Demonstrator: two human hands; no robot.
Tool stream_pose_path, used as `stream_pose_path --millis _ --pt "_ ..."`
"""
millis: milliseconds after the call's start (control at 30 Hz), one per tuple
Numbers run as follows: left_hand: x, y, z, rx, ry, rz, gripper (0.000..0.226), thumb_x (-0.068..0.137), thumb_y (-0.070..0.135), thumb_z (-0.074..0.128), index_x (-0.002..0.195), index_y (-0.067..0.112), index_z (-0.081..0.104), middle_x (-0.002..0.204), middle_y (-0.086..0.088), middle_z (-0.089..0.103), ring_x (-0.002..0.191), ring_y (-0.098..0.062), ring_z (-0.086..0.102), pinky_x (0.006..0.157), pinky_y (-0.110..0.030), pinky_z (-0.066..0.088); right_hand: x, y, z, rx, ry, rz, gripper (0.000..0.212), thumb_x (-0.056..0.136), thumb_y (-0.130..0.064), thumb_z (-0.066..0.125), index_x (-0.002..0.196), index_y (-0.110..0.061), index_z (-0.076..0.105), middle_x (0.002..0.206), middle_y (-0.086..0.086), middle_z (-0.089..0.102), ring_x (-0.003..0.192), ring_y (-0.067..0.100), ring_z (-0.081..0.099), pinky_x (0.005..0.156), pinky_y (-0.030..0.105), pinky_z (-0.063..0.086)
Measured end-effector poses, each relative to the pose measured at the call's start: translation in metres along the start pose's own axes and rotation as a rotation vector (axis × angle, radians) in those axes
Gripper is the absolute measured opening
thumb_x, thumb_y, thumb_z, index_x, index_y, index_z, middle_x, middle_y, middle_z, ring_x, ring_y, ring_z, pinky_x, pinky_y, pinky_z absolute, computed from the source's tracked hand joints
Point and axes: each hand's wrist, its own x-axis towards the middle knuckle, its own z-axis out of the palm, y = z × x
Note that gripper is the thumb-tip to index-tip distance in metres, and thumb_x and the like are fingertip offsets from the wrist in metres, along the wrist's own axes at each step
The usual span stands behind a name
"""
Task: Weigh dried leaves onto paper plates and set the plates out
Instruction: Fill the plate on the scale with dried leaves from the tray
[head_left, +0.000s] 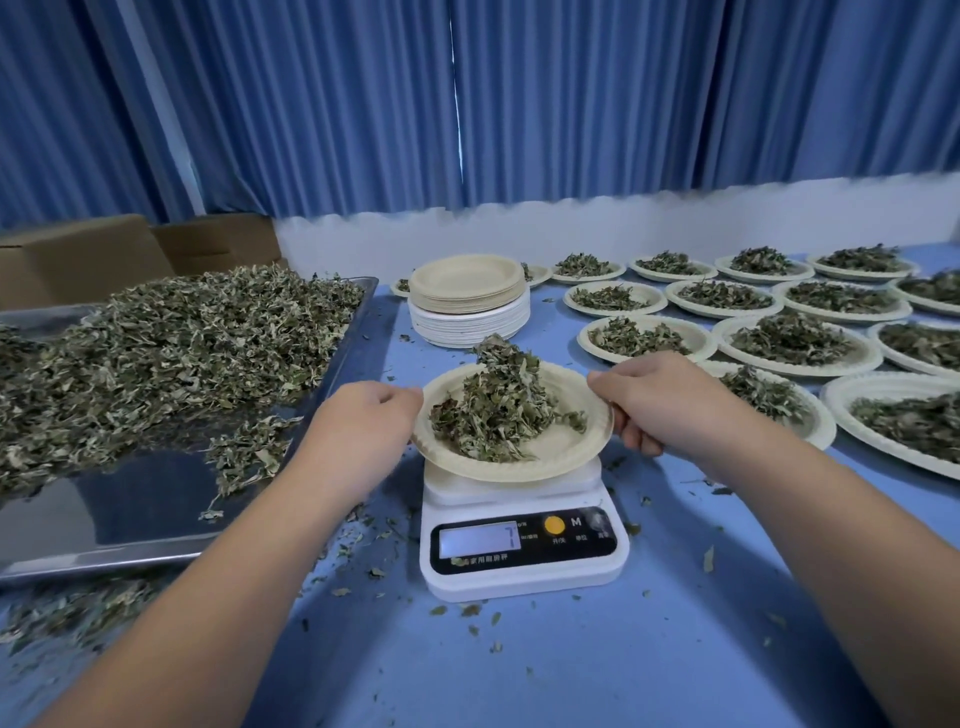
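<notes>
Over the white plastic scale (519, 579), my left hand (371, 415) and right hand (660, 400) pinch opposite rims of a round paper plate (566, 452) heaped with crinkled dried leaves (498, 410). I can't read the blurred readout. Farther back stands a plate stack (467, 299).

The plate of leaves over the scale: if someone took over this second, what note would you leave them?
Left hand pinches the loaded plate at its left rim; right hand grips the right rim.
The loaded plate is over the scale; the readout is too blurred to trust.
Bulk leaves fill the metal tray on the left; empty plates are stacked behind the scale.
Done: many filled plates set out in rows on the right.
Left: confirm this weight, set this plate among the rows, then probably work through the stack.
</notes>
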Motion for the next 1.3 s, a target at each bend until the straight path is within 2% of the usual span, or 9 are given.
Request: stream_pose_path --millis 67,200,367,533,633,833,1033,1167,1300 --pt "0.000 0.000 0.001 -0.130 -0.027 0.000 0.040 0.096 0.032 0.050 0.077 0.000 0.064 0.059 -0.008 0.048 0.055 -0.020 0.042 0.060 -0.032 0.036 -0.002 -0.001 -0.001 0.095 0.006 0.020 0.030 0.096 -0.027 0.054 0.077 -0.007 0.067 0.045 0.003 0.053 0.038 0.015 0.046 0.038 0.022 0.036" --pt "-0.007 0.007 0.006 -0.305 -0.025 0.044 0.022 0.098 0.031 0.050 0.084 0.037 0.066 0.047 0.006 0.053 0.046 -0.011 0.048 0.058 -0.029 0.042 -0.008 -0.005 -0.005 0.229 0.016 0.058 0.018 0.096 -0.020 0.052 0.094 -0.009 0.067 0.043 0.002 0.050 0.032 0.010 0.042 0.035 0.018 0.033" --pt "-0.019 0.017 0.011 -0.339 -0.005 0.129 0.026 0.099 0.038 0.046 0.092 0.033 0.070 0.051 0.021 0.057 0.062 -0.003 0.052 0.063 -0.028 0.039 -0.023 -0.004 -0.015 0.244 0.064 0.050 0.016 0.096 -0.017 0.049 0.093 -0.008 0.062 0.041 0.002 0.045 0.036 0.013 0.037 0.035 0.016 0.027" --pt "-0.036 0.030 0.022 -0.404 -0.026 0.143 0.032 0.100 0.038 0.044 0.088 0.030 0.072 0.051 0.025 0.056 0.052 0.008 0.050 0.060 -0.028 0.038 -0.045 0.003 -0.038 0.198 0.071 0.078 0.016 0.096 -0.017 0.051 0.096 -0.004 0.061 0.043 0.005 0.049 0.036 0.014 0.042 0.036 0.020 0.032" --pt "-0.053 0.037 0.032 -0.393 -0.092 0.221 0.031 0.099 0.040 0.041 0.091 0.039 0.071 0.063 0.032 0.059 0.060 0.015 0.051 0.067 -0.025 0.038 -0.060 0.010 -0.056 0.229 0.060 0.115 0.016 0.096 -0.011 0.050 0.092 0.001 0.058 0.042 0.004 0.046 0.033 0.012 0.043 0.035 0.019 0.031" --pt "-0.071 0.055 0.057 -0.515 -0.241 0.260 0.037 0.101 0.039 0.039 0.086 0.059 0.067 0.062 0.019 0.058 0.052 0.001 0.047 0.060 -0.029 0.040 -0.086 0.027 -0.105 0.323 0.054 0.149 0.018 0.097 -0.007 0.048 0.080 -0.005 0.053 0.043 0.003 0.037 0.037 0.012 0.032 0.036 0.018 0.022" --pt "-0.078 0.110 0.103 -0.743 -0.395 0.171 0.037 0.099 0.025 0.046 0.082 0.046 0.071 0.058 0.012 0.058 0.049 -0.007 0.046 0.048 -0.023 0.036 -0.104 0.036 -0.152 0.297 0.227 0.228 0.013 0.098 -0.008 0.051 0.100 -0.004 0.063 0.050 0.007 0.039 0.035 0.011 0.035 0.031 0.018 0.031" --pt "-0.081 0.140 0.143 -0.902 -0.513 -0.043 0.021 0.098 0.019 0.046 0.100 0.016 0.067 0.052 0.002 0.051 0.042 -0.012 0.044 0.039 -0.022 0.033 -0.115 0.043 -0.189 0.111 0.298 0.249 0.010 0.097 -0.009 0.054 0.098 -0.011 0.063 0.048 0.005 0.050 0.035 0.009 0.042 0.032 0.018 0.033" --pt "-0.094 0.151 0.161 -1.027 -0.661 -0.153 0.015 0.099 0.014 0.045 0.102 0.004 0.056 0.068 -0.008 0.050 0.041 -0.013 0.049 0.039 -0.021 0.039 -0.119 0.058 -0.213 -0.080 0.301 0.294 0.010 0.096 -0.011 0.056 0.100 -0.009 0.064 0.044 0.006 0.050 0.034 0.014 0.040 0.036 0.021 0.035"
